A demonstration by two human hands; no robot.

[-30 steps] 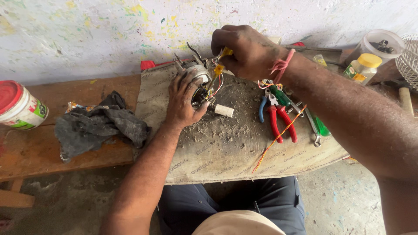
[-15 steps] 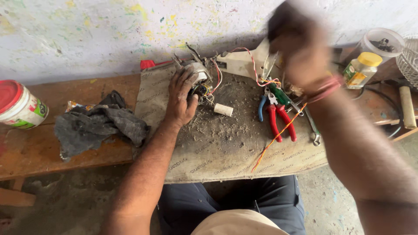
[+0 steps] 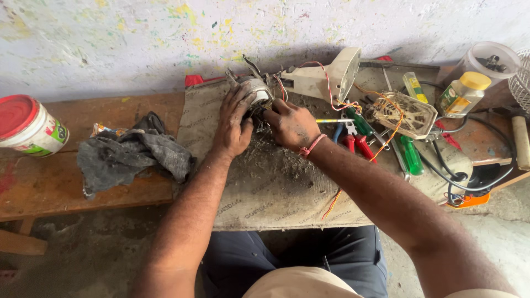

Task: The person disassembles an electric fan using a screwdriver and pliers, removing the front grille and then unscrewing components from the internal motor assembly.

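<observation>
A small grey electric motor (image 3: 255, 88) with loose wires lies at the far edge of a dusty brown mat (image 3: 276, 182) on the bench. My left hand (image 3: 233, 124) grips the motor from its left side. My right hand (image 3: 291, 124), a pink thread around its wrist, rests against the motor's right side with fingers curled onto it. A cream plastic fan housing (image 3: 326, 77) joined to the motor by thin red and orange wires lies just behind my right hand.
Red-handled pliers (image 3: 353, 140) and green-handled screwdrivers (image 3: 411, 154) lie right of my hands. A grey rag (image 3: 132, 154) and a red-lidded tub (image 3: 27, 127) sit left on the wooden bench (image 3: 83, 193). A yellow-capped bottle (image 3: 464, 94), clear jar (image 3: 488, 60) and black cable (image 3: 469, 171) are at right.
My right hand swung up and away to the right, then came back down onto the motor beside my left hand. The yellow-tipped tool it held is no longer in it. The view has shifted left.
</observation>
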